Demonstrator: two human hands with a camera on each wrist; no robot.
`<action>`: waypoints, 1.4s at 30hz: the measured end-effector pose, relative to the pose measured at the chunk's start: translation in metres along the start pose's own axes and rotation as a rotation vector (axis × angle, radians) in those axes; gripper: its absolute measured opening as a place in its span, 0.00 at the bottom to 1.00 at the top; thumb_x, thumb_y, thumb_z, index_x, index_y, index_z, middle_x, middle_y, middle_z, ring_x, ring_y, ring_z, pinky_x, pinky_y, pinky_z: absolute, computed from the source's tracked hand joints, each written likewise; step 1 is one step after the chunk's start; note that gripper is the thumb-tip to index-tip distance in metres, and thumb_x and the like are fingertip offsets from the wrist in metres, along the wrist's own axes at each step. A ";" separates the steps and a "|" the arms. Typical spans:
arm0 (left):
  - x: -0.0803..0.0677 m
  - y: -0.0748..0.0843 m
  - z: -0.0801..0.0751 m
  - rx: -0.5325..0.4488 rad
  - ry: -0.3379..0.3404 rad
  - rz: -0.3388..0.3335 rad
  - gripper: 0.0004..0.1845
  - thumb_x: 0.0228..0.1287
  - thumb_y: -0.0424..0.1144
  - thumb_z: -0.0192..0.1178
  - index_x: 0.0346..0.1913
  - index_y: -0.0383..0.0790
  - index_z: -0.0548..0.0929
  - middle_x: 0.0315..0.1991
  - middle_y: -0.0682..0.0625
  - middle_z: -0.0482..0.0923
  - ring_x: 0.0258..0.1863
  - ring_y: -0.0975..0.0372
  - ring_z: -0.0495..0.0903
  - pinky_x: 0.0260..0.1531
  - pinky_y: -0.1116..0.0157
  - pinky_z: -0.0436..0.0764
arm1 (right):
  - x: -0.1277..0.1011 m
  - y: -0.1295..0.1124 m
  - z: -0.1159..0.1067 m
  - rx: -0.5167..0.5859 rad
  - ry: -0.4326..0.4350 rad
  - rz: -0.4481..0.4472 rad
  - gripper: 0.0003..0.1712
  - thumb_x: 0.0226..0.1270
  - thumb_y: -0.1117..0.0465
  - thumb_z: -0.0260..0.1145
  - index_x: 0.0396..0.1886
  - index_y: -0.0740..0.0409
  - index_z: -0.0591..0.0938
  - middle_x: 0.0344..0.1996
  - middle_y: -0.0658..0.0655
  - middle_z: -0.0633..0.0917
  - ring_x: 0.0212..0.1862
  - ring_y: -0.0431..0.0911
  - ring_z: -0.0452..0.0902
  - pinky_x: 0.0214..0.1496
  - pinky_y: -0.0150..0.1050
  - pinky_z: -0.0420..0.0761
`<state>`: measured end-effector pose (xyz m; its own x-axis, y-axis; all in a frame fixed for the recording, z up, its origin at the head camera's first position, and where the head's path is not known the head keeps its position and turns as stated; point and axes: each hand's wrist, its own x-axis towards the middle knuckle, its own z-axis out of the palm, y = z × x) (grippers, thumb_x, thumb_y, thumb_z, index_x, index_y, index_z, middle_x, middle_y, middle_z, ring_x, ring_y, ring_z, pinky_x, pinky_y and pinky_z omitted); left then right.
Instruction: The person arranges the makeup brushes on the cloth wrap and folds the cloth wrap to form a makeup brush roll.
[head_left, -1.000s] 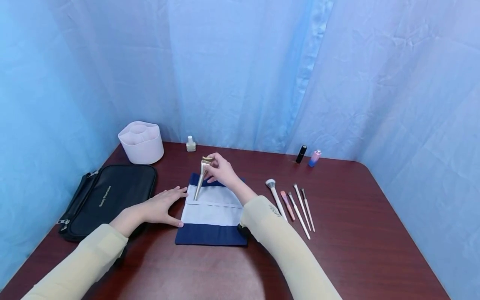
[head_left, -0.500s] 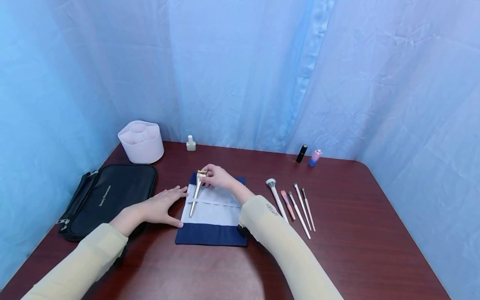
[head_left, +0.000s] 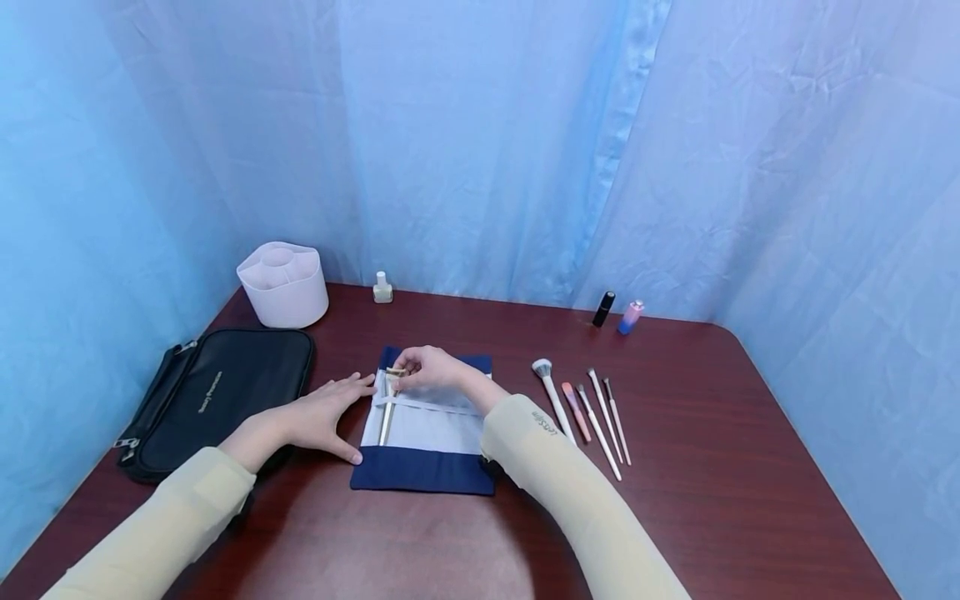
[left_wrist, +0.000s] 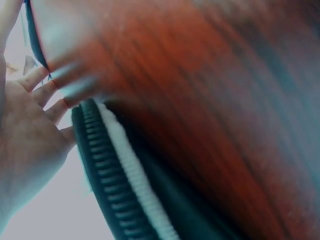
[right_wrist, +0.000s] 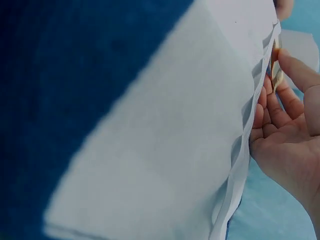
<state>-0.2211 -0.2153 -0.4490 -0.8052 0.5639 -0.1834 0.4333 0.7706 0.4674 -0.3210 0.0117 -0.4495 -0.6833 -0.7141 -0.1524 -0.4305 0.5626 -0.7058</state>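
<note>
On the table lies a brush roll (head_left: 442, 429) with a white inside, a navy flap at its near end and a thin strap (head_left: 442, 407) across it. My right hand (head_left: 427, 368) pinches a gold-handled makeup brush (head_left: 387, 417) near its flat head, at the roll's left side. The handle runs past the strap towards the navy flap. In the right wrist view my thumb and fingers hold the brush head (right_wrist: 276, 75) beyond the strap's wavy edge. With fingers spread, my left hand (head_left: 322, 414) rests at the roll's left edge, its thumb at the flap.
A black zippered case (head_left: 240, 392) lies left, its zipper (left_wrist: 107, 170) close to my left hand. Behind stand a white divided holder (head_left: 288, 296) and a nail polish bottle (head_left: 382, 290). Several makeup brushes (head_left: 558, 404) lie right; a black tube (head_left: 603, 309) and pink-blue bottle (head_left: 631, 317) stand behind.
My right hand has lowered the brush and moved it nearer to me and slightly left. Its handle now reaches the navy flap. My left thumb has shifted slightly nearer; otherwise the left hand stays.
</note>
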 end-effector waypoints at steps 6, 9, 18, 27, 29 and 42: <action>0.000 0.003 0.000 0.002 -0.002 0.006 0.56 0.43 0.63 0.70 0.71 0.37 0.58 0.74 0.41 0.49 0.73 0.44 0.45 0.67 0.40 0.48 | -0.003 0.002 0.002 -0.048 -0.033 -0.033 0.14 0.61 0.52 0.68 0.44 0.52 0.82 0.34 0.47 0.81 0.33 0.38 0.73 0.36 0.29 0.74; 0.000 0.003 -0.001 -0.001 -0.002 0.002 0.56 0.43 0.63 0.70 0.71 0.37 0.58 0.74 0.41 0.49 0.73 0.43 0.45 0.67 0.39 0.47 | -0.005 0.002 0.002 -0.049 -0.029 -0.042 0.14 0.62 0.53 0.67 0.46 0.52 0.83 0.36 0.46 0.82 0.35 0.37 0.75 0.38 0.28 0.76; 0.002 0.000 -0.002 0.010 -0.004 -0.005 0.57 0.42 0.65 0.69 0.72 0.38 0.57 0.75 0.42 0.48 0.73 0.44 0.44 0.67 0.39 0.47 | -0.029 -0.005 -0.026 -0.037 0.047 -0.103 0.19 0.63 0.55 0.67 0.51 0.56 0.82 0.42 0.51 0.84 0.43 0.38 0.77 0.46 0.30 0.78; 0.000 -0.007 0.003 0.035 0.036 0.027 0.58 0.40 0.66 0.69 0.71 0.37 0.58 0.74 0.40 0.50 0.72 0.43 0.47 0.66 0.39 0.50 | -0.077 0.000 -0.061 -0.083 0.165 -0.060 0.23 0.60 0.51 0.69 0.54 0.52 0.80 0.50 0.47 0.81 0.54 0.40 0.76 0.53 0.36 0.78; 0.000 -0.008 0.003 0.041 0.039 0.028 0.59 0.40 0.67 0.69 0.71 0.37 0.58 0.74 0.41 0.50 0.73 0.43 0.47 0.66 0.40 0.50 | -0.088 0.006 -0.066 -0.104 0.199 -0.046 0.23 0.60 0.50 0.69 0.53 0.51 0.80 0.49 0.46 0.81 0.53 0.40 0.76 0.52 0.37 0.79; -0.001 -0.006 0.005 0.071 0.070 0.019 0.59 0.38 0.67 0.70 0.70 0.37 0.60 0.73 0.41 0.52 0.72 0.44 0.49 0.65 0.39 0.53 | -0.150 0.070 -0.080 -0.223 0.385 0.092 0.18 0.60 0.57 0.69 0.49 0.58 0.81 0.38 0.55 0.84 0.38 0.43 0.77 0.40 0.40 0.79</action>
<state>-0.2204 -0.2190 -0.4562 -0.8218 0.5583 -0.1136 0.4741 0.7806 0.4073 -0.2961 0.1913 -0.4205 -0.8761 -0.4736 0.0907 -0.4454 0.7228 -0.5283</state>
